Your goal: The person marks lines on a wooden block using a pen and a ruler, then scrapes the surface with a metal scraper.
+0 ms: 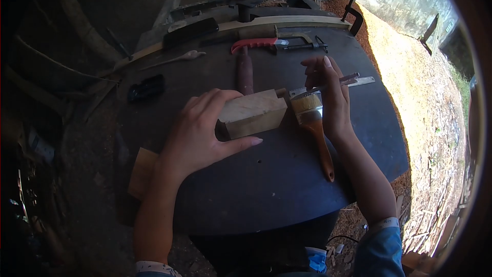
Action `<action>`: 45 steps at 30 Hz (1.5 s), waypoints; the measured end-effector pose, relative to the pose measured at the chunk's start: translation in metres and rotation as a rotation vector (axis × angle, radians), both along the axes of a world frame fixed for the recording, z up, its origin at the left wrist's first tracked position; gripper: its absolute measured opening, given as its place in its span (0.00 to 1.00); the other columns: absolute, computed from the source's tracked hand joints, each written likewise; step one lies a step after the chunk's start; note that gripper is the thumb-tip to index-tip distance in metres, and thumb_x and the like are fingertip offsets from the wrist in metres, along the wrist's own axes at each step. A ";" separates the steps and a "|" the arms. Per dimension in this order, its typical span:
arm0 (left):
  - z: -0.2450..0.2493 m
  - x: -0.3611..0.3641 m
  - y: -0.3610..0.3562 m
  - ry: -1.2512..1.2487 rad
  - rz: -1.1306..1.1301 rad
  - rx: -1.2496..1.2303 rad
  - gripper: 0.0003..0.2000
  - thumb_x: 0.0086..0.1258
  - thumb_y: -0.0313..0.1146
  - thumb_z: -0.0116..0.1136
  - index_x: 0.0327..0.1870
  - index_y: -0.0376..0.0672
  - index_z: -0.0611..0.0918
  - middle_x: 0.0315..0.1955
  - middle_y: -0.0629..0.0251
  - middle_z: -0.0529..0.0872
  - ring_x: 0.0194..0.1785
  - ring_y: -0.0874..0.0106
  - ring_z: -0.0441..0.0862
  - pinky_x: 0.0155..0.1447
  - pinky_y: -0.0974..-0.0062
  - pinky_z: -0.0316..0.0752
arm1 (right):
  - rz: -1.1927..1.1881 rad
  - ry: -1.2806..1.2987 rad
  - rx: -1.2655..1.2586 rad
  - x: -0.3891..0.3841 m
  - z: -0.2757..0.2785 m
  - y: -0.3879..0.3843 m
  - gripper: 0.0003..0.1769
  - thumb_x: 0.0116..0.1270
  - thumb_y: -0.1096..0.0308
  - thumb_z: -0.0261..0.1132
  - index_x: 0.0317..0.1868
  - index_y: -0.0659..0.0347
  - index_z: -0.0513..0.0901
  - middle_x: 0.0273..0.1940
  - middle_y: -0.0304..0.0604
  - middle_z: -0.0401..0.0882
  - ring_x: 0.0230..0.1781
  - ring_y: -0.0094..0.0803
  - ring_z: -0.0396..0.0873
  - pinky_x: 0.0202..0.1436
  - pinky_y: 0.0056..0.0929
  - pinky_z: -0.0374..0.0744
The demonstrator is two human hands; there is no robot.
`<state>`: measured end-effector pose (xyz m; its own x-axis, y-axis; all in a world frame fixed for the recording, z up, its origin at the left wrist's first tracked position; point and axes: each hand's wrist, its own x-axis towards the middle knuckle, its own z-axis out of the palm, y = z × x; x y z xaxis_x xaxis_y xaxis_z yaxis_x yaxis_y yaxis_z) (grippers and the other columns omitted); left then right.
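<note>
A pale wooden block (pixel 252 114) is gripped in my left hand (pixel 201 125), its fingers over the upper side and the thumb along the lower edge. Near the block's far right corner a small round wooden end sticks out. My right hand (pixel 330 95) is raised to the right of the block, its fingers curled around a slim dark rod (pixel 350 78) of a kind I cannot tell. Behind that hand lies a metal ruler (pixel 365 81). Just below it rests a paintbrush (pixel 316 133) with a brown wooden handle and pale bristles, partly overlapped by the hand.
Across the dark table (pixel 246 190) lie a red-handled tool (pixel 254 44), a clamp (pixel 302 42), a dark reddish handle (pixel 245 72) and a black object (pixel 146 88). A wood piece (pixel 142 173) sits by my left forearm. Another clamp (pixel 353 17) grips the far edge.
</note>
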<state>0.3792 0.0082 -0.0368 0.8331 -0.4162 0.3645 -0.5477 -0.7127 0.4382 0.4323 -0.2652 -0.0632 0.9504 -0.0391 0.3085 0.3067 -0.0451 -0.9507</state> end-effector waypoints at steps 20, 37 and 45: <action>0.024 -0.006 0.005 -0.327 -0.106 0.208 0.27 0.54 0.20 0.80 0.57 0.51 0.88 0.59 0.66 0.85 0.67 0.59 0.83 0.69 0.55 0.81 | 0.014 -0.020 -0.037 -0.002 0.001 0.000 0.28 0.92 0.49 0.47 0.55 0.65 0.86 0.42 0.37 0.75 0.43 0.25 0.72 0.54 0.30 0.72; -0.012 -0.019 -0.043 -0.122 -0.246 0.078 0.47 0.56 0.22 0.73 0.82 0.62 0.73 0.86 0.61 0.62 0.91 0.47 0.50 0.91 0.36 0.55 | -0.001 -0.087 -0.123 -0.007 0.002 0.008 0.25 0.92 0.53 0.50 0.54 0.66 0.85 0.45 0.39 0.78 0.49 0.26 0.73 0.60 0.30 0.73; -0.028 -0.008 -0.051 -0.179 -0.252 0.068 0.42 0.66 0.27 0.77 0.83 0.62 0.74 0.86 0.64 0.63 0.89 0.48 0.55 0.90 0.42 0.62 | 0.017 -0.107 -0.111 -0.005 -0.004 0.006 0.23 0.90 0.54 0.54 0.53 0.66 0.85 0.49 0.41 0.84 0.50 0.30 0.76 0.60 0.33 0.76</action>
<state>0.3710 -0.0432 -0.0643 0.6259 -0.6297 0.4602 -0.7749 -0.5690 0.2754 0.4269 -0.2596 -0.0671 0.9119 0.0164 0.4100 0.4080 -0.1423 -0.9018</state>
